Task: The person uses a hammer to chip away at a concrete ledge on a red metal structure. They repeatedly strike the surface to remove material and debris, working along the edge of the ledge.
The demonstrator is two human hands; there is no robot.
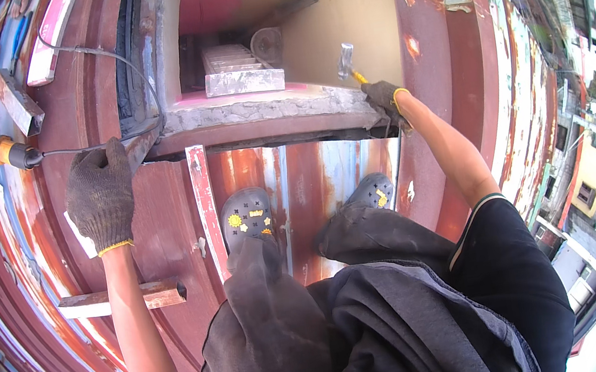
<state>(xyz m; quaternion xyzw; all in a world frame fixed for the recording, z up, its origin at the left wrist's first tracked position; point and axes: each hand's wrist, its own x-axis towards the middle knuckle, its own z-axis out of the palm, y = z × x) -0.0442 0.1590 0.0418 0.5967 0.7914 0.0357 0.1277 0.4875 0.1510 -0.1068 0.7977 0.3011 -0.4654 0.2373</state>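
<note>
My right hand (pixel 386 99), in a dark knit glove with a yellow cuff, is closed around the yellow-handled hammer (pixel 346 63). The hammer's metal head points away from me, over the far opening. My left hand (pixel 100 197), gloved alike, is on the left with its thumb against the near end of a brownish metal strip (pixel 145 143). Its other fingers curl down, partly hidden. That strip lies at the left corner of the rough concrete ledge (pixel 258 112). Beside the left hand is an orange-and-black angle grinder (pixel 17 154) with its cord.
I stand in dark clogs (pixel 247 219) on rusty corrugated roofing (pixel 305 185). A red-and-white strip (pixel 203 198) lies by my left foot. Metal tube pieces (pixel 123 299) lie at left. Beyond the ledge, the opening holds a whitish stepped object (pixel 244 80). Neighbouring buildings (pixel 590 177) are at right.
</note>
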